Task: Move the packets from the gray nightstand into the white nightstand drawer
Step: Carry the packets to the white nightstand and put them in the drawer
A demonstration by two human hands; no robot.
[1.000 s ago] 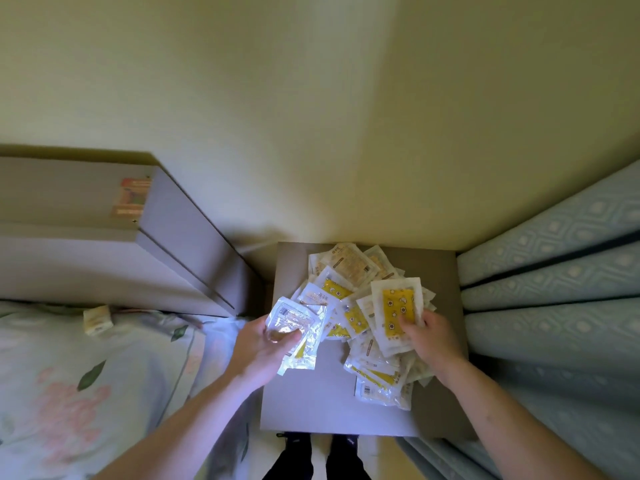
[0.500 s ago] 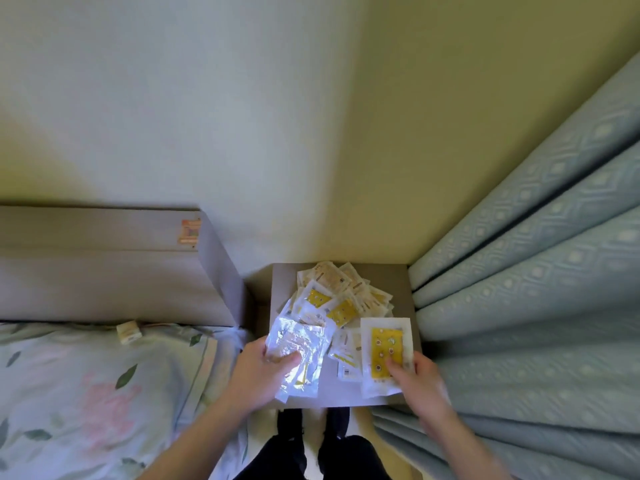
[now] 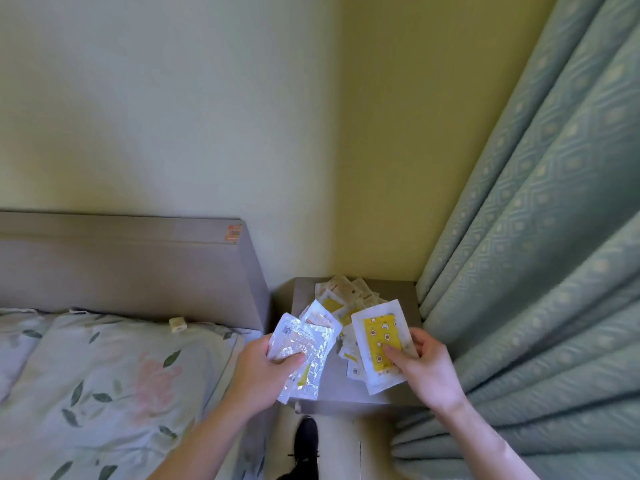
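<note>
A pile of several white and yellow packets lies on the gray nightstand in the corner. My left hand grips a small stack of shiny clear packets, lifted over the nightstand's left front. My right hand pinches a white packet with a yellow patterned patch, thumb on its face, raised above the pile. The white nightstand and its drawer are not in view.
A bed with a floral pillow and gray headboard stands to the left. A teal patterned curtain hangs close on the right, touching the nightstand. My dark shoe stands on the floor below the nightstand's front edge.
Both hands have lifted their packets up off the pile and drawn them toward me. The camera has pulled back and tilted up, showing more wall and curtain.
</note>
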